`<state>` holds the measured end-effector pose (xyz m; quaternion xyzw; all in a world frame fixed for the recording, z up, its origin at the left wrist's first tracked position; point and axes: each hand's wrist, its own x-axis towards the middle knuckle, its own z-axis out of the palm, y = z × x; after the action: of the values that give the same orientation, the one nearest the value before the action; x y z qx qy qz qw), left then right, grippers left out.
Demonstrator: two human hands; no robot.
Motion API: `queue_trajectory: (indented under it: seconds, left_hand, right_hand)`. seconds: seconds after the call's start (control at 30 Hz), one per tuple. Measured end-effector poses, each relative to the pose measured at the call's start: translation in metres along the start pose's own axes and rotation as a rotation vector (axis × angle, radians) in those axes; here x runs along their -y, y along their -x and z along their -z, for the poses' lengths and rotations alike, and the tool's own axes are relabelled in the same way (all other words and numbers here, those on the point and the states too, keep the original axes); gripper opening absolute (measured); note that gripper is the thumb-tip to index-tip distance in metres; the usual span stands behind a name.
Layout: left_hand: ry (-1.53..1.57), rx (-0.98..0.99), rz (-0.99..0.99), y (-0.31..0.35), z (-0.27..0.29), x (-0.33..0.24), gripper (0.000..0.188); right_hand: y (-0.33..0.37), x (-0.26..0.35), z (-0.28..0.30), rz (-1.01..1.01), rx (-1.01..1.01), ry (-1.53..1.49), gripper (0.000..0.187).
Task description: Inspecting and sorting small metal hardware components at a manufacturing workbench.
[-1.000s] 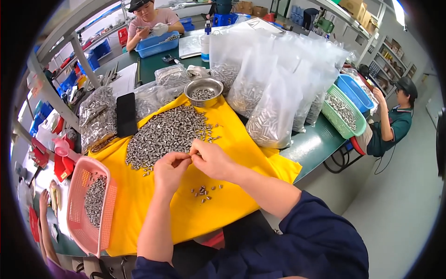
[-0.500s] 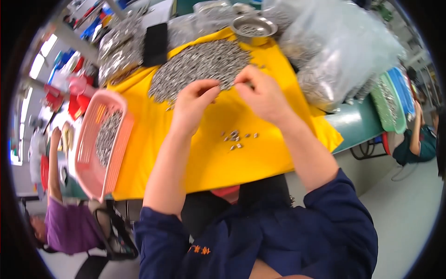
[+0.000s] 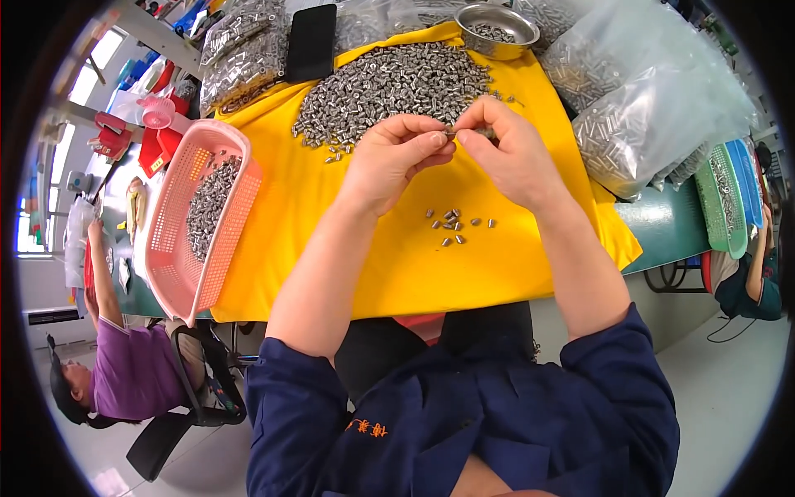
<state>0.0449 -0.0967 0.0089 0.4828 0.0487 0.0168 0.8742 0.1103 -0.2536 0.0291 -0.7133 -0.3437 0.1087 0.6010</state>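
My left hand (image 3: 404, 159) and my right hand (image 3: 512, 156) meet fingertip to fingertip above the near edge of a pile of small metal cylinders (image 3: 389, 83). Both are closed in a pinch. Something tiny seems to sit between the fingertips, too small and covered to make out. The pile is spread on a yellow cloth (image 3: 281, 273). Nearer me, below the hands, several loose metal cylinders (image 3: 451, 215) lie scattered on the cloth. To the left stands a pink perforated basket (image 3: 217, 257) partly filled with similar metal cylinders (image 3: 211, 207).
A metal bowl (image 3: 498, 48) with more parts stands behind the pile, a black flat device (image 3: 311, 43) to its left. Bulky clear bags of parts (image 3: 638, 116) lie at right, beyond them a green basket (image 3: 719, 199). People sit at left (image 3: 141, 373) and right (image 3: 745, 286).
My hands, apart before, have come together at the fingertips. The view has shifted, so the table sits farther right and higher in the picture.
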Motion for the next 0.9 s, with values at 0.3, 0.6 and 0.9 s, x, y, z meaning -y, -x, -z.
queue_trajectory:
  seconds: [0.3,0.6,0.9]
  left_hand:
    - [-0.167,-0.077,-0.047,0.000,-0.005,0.002,0.011]
    - [-0.224,-0.086,-0.118,-0.006,0.002,0.003,0.010]
    - [-1.077,0.222,0.088,0.010,-0.023,-0.005,0.015]
  right_hand:
    - [0.005,0.006,-0.009,0.171,-0.049,0.248,0.004]
    - [0.002,0.004,-0.004,0.157,-0.067,0.222,0.004]
    - [-0.001,0.003,0.013,0.191,-0.302,0.178,0.005]
